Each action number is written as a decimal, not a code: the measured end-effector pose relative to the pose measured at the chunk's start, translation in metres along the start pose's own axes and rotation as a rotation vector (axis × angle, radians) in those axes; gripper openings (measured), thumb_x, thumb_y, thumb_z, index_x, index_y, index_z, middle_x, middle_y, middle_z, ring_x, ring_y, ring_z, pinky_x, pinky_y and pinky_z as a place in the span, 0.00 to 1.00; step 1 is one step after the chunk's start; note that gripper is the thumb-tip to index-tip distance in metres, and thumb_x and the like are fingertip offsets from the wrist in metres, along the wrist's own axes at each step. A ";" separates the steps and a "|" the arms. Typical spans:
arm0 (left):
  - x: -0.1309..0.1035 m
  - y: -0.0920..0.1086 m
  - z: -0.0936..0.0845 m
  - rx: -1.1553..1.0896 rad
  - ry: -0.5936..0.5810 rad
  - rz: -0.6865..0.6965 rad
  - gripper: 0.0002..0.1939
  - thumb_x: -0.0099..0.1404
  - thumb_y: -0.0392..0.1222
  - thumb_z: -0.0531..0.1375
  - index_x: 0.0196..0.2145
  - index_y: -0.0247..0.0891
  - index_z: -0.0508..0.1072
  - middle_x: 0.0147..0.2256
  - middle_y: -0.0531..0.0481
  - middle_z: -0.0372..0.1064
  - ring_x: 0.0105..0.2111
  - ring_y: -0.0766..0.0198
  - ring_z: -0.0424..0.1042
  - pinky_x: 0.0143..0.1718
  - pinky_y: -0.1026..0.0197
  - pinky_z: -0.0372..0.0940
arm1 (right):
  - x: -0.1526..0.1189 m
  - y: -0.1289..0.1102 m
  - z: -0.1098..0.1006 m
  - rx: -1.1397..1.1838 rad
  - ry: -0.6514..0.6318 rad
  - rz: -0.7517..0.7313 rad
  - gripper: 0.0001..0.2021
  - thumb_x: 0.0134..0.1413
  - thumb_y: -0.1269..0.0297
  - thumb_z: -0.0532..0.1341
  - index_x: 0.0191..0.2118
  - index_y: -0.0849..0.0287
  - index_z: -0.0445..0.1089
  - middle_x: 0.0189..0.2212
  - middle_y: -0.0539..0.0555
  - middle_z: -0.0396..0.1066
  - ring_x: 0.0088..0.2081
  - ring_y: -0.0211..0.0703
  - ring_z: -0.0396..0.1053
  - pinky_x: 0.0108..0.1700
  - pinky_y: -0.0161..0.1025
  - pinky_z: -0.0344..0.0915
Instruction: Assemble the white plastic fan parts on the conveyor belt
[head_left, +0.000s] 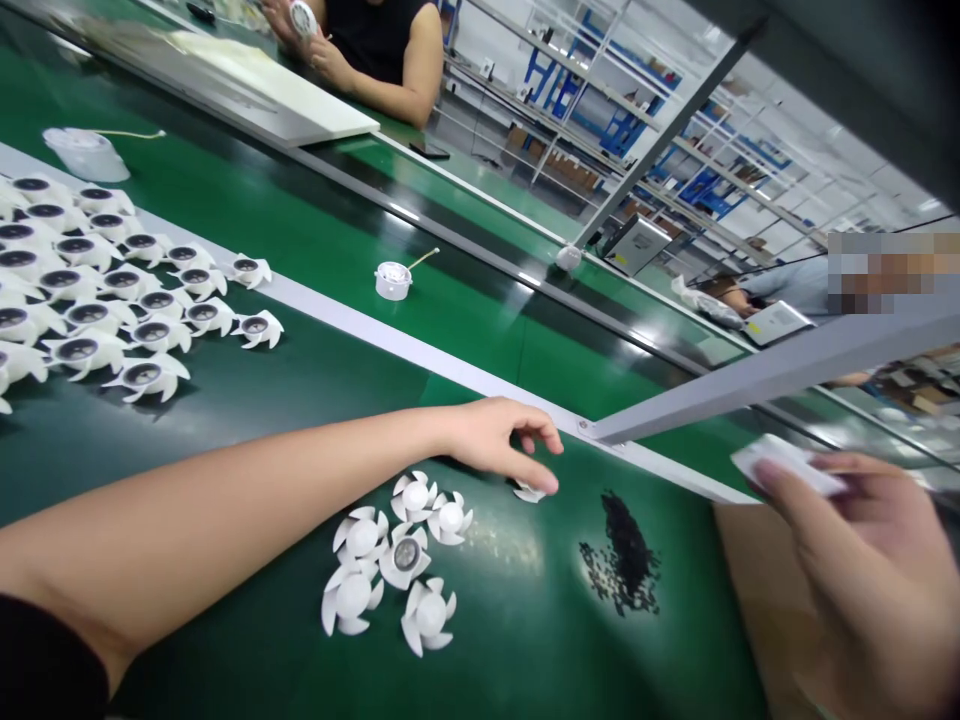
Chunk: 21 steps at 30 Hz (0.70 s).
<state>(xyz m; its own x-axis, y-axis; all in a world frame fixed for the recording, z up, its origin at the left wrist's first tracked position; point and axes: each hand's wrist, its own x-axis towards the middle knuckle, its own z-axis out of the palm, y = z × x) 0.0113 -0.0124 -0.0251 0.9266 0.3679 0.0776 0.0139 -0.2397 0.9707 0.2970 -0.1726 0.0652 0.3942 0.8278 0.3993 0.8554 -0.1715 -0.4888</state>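
Observation:
My left hand (504, 440) reaches over the green table, thumb and fingers apart. Just under its thumb a white fan blade wheel (531, 493) shows in part. Between thumb and fingers of my right hand (874, 560), blurred at the right edge, is a small white flat piece (791, 466); its exact kind is unclear. Below my left forearm lies a loose group of white fan wheels (431, 610), one of them with its dark-ringed hub (406, 554) facing up. A scattered pile of small black parts (628, 550) sits between my hands.
Many fan wheels (82, 350) stand in rows at the left. A white round housing with a wire (394, 281) rests beyond the pale rail (390, 340). A slanted grey post (697, 385) rises ahead, near a cardboard box (757, 590). Co-workers sit opposite, one (382, 50) holding a white part.

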 end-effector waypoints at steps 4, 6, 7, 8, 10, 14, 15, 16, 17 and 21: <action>0.007 0.002 -0.002 -0.234 0.161 -0.027 0.16 0.62 0.51 0.64 0.40 0.35 0.74 0.36 0.50 0.72 0.35 0.67 0.69 0.39 0.62 0.63 | -0.050 -0.050 0.035 0.480 -0.228 -0.027 0.10 0.57 0.61 0.65 0.43 0.49 0.67 0.52 0.58 0.69 0.52 0.53 0.71 0.49 0.48 0.71; 0.009 0.001 -0.003 -0.296 0.205 -0.032 0.14 0.63 0.49 0.64 0.37 0.34 0.73 0.33 0.53 0.70 0.33 0.69 0.67 0.40 0.63 0.62 | -0.058 -0.063 0.062 0.456 -0.396 -0.194 0.08 0.56 0.64 0.66 0.41 0.51 0.69 0.54 0.57 0.68 0.56 0.53 0.68 0.54 0.50 0.68; 0.009 0.001 -0.004 -0.314 0.212 -0.029 0.14 0.62 0.49 0.64 0.36 0.34 0.72 0.32 0.54 0.70 0.32 0.70 0.67 0.40 0.63 0.62 | -0.059 -0.064 0.072 0.424 -0.446 -0.260 0.08 0.56 0.65 0.66 0.41 0.52 0.70 0.54 0.57 0.68 0.56 0.52 0.68 0.54 0.50 0.68; 0.010 0.000 -0.004 -0.328 0.205 -0.022 0.14 0.61 0.49 0.65 0.36 0.34 0.72 0.32 0.54 0.70 0.32 0.70 0.66 0.39 0.63 0.62 | -0.059 -0.064 0.080 0.390 -0.474 -0.308 0.08 0.55 0.66 0.67 0.41 0.53 0.71 0.54 0.58 0.68 0.55 0.51 0.68 0.53 0.49 0.69; 0.009 -0.001 -0.004 -0.317 0.163 -0.014 0.17 0.57 0.49 0.68 0.36 0.35 0.71 0.33 0.54 0.70 0.29 0.72 0.65 0.35 0.64 0.61 | -0.057 -0.059 0.087 0.327 -0.474 -0.386 0.08 0.55 0.68 0.67 0.41 0.53 0.73 0.53 0.57 0.69 0.52 0.49 0.70 0.51 0.47 0.70; 0.008 0.001 -0.003 -0.123 0.076 -0.111 0.22 0.47 0.45 0.74 0.37 0.36 0.73 0.31 0.57 0.68 0.22 0.75 0.56 0.25 0.66 0.53 | -0.054 -0.049 0.089 0.194 -0.402 -0.521 0.10 0.57 0.70 0.66 0.44 0.52 0.75 0.50 0.55 0.73 0.51 0.48 0.71 0.52 0.48 0.69; 0.008 0.003 -0.003 -0.090 0.065 -0.140 0.21 0.47 0.44 0.73 0.37 0.36 0.73 0.29 0.58 0.67 0.22 0.75 0.56 0.24 0.66 0.53 | -0.054 -0.047 0.091 0.190 -0.393 -0.525 0.10 0.57 0.69 0.67 0.44 0.51 0.76 0.49 0.55 0.73 0.50 0.47 0.71 0.52 0.47 0.69; 0.009 0.004 -0.003 -0.076 0.055 -0.164 0.19 0.49 0.43 0.72 0.37 0.36 0.73 0.28 0.58 0.66 0.22 0.75 0.56 0.25 0.66 0.54 | -0.054 -0.046 0.093 0.198 -0.389 -0.514 0.09 0.57 0.69 0.67 0.44 0.51 0.76 0.49 0.55 0.74 0.50 0.47 0.72 0.51 0.47 0.70; 0.010 0.005 -0.003 -0.079 0.048 -0.181 0.17 0.51 0.42 0.71 0.37 0.35 0.73 0.28 0.58 0.66 0.23 0.74 0.58 0.26 0.67 0.55 | -0.054 -0.045 0.096 0.213 -0.386 -0.492 0.09 0.56 0.68 0.68 0.43 0.52 0.77 0.49 0.55 0.74 0.49 0.47 0.73 0.50 0.46 0.70; 0.013 0.005 -0.004 -0.120 0.056 -0.197 0.13 0.53 0.36 0.67 0.37 0.35 0.72 0.34 0.54 0.69 0.27 0.73 0.63 0.29 0.67 0.60 | -0.053 -0.045 0.104 0.279 -0.376 -0.387 0.08 0.54 0.67 0.69 0.41 0.52 0.78 0.47 0.55 0.75 0.46 0.46 0.75 0.47 0.44 0.72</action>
<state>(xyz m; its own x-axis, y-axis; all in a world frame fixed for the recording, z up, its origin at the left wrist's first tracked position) 0.0218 -0.0052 -0.0185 0.8880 0.4474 -0.1067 0.1444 -0.0508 0.9882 0.2033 -0.1531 -0.0144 -0.1167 0.9428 0.3122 0.7723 0.2838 -0.5684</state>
